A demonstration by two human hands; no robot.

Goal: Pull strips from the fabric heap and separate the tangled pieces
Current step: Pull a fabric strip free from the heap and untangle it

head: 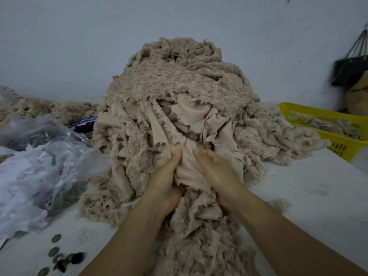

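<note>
Low on heap [175,92], hands [167,182] [217,176] gripping strip [189,170], its ends seemingly buried

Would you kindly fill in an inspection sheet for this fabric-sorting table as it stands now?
Surface: white table, some fluff scattered on it.
Job's things: tall beige fabric heap at centre; one piece at its near foot.
Clutter: crumpled plastic bags left; small round discs near-left; yellow basket holding scraps right.
Grippers: left hand and right hand both grip the piece.
Cables: nothing seen.
Surroundings: pale wall; black bag hanging far right.
</note>
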